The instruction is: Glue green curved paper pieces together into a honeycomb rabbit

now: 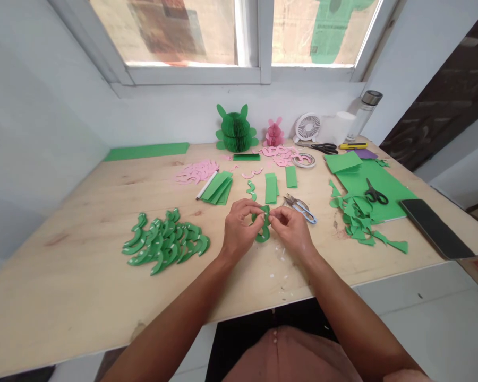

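Observation:
Between my two hands is a curved green paper cutout (pixel 263 233), held above the wooden table near its front. The fingers of my left hand (pixel 242 227) pinch its left side. My right hand (pixel 291 227) pinches the right side, close to the left fingertips. The fingers cover part of the cutout. Just beyond the hands lies a pair of blue-handled thread snips (pixel 302 209). One small wavy green paper piece (pixel 251 190) rests behind my left hand. Left of my hands is a heap of wavy green paper cutouts (pixel 165 241) with small white strips on them.
At the back stand a green paper honeycomb figure (pixel 236 130), a pink one (pixel 274 132), a small white fan (pixel 307 127) and a bottle (pixel 364 115). Green scraps (pixel 358 215), black scissors (pixel 376 192) and a phone (pixel 436 225) lie at right. Pink cutouts (pixel 197 171) lie farther back.

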The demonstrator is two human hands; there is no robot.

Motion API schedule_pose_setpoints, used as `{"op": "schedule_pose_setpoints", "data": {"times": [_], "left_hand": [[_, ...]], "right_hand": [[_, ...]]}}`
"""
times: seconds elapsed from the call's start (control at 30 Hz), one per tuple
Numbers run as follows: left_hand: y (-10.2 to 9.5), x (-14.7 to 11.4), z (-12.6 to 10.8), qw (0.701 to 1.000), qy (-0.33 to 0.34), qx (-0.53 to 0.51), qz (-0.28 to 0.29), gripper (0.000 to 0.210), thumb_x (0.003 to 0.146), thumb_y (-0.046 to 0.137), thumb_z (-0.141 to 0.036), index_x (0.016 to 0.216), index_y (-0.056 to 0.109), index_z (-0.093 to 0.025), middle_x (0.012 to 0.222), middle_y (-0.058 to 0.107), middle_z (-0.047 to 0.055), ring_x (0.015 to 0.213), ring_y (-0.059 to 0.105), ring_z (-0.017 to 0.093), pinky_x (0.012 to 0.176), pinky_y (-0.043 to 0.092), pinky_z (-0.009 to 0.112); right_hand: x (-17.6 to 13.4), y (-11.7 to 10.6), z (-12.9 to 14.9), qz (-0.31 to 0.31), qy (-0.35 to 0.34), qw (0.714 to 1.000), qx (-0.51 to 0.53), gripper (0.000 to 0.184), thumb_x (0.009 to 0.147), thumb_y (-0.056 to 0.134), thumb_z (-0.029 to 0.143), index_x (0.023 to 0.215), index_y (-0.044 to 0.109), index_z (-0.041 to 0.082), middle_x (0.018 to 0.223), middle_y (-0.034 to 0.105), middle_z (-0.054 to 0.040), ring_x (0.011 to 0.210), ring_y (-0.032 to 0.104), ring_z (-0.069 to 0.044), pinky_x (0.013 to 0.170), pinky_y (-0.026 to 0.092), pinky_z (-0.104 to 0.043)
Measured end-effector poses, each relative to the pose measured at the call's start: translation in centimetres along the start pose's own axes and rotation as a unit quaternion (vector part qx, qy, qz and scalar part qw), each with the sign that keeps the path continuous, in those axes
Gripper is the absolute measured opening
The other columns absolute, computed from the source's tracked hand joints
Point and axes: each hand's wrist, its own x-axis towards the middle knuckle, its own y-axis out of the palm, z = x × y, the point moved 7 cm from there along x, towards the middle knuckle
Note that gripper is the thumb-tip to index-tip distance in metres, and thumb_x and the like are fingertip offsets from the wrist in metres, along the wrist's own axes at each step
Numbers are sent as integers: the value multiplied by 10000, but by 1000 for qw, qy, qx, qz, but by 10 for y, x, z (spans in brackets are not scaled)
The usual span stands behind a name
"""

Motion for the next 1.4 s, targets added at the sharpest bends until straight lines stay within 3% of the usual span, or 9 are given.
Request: {"op": "schedule_pose_setpoints", "data": {"times": [0.23,0.43,0.53,0.63,0.8,0.9,1.13,1.4], "left_hand": [[0,0,-5,999,24,27,0,72,712,612,-132,678,615,-195,826,656,38,908,591,202,825,488,389],[0,0,-4,1000,-1,7,15,39,729,607,-164,715,630,-193,833,654,45,923,585,208,847,471,384],[-2,0,-4,999,-34,-9,8,43,734,593,-174,755,626,-192,852,648,46,932,583,210,864,459,384],[-4,-2,4,992,-110,-57,-7,110,739,592,-208,847,611,-192,882,640,45,919,593,204,824,479,359],[13,-8,19,929,-260,-261,44,413,669,674,-257,1046,521,-186,791,627,19,710,611,165,502,483,237],[20,-9,21,893,-300,-330,60,461,635,703,-251,1048,510,-178,745,630,1,586,580,121,444,454,202],[20,-11,25,859,-364,-355,50,511,579,748,-238,1030,521,-167,673,609,-24,505,539,107,378,444,198],[17,-12,32,830,-411,-369,70,501,533,774,-206,991,575,-162,648,607,-22,572,584,127,392,409,174]], "right_hand": [[-1,-1,2,-7,-3,1000,-1,115,712,575,277,727,625,175,620,618,-7,567,541,-139,548,435,-251],[1,-3,0,-15,-1,1000,20,118,707,582,277,707,633,171,605,614,0,540,520,-125,528,415,-240],[2,-4,-3,-18,10,998,56,126,697,598,287,708,634,167,601,606,2,524,507,-118,514,404,-238],[3,-2,-7,-8,36,993,113,133,689,611,295,713,631,166,599,601,4,517,505,-115,503,399,-234],[3,1,-7,12,60,985,161,125,671,632,281,720,629,166,600,601,11,529,525,-113,517,403,-230],[3,3,-9,18,64,984,165,120,662,643,272,713,624,165,609,604,10,543,538,-116,537,413,-235],[3,5,-10,41,47,990,127,100,688,622,263,722,618,168,591,566,24,536,498,-110,519,379,-232],[2,9,-7,72,45,988,130,98,702,616,262,732,612,169,599,548,31,542,467,-103,520,355,-233]]}}
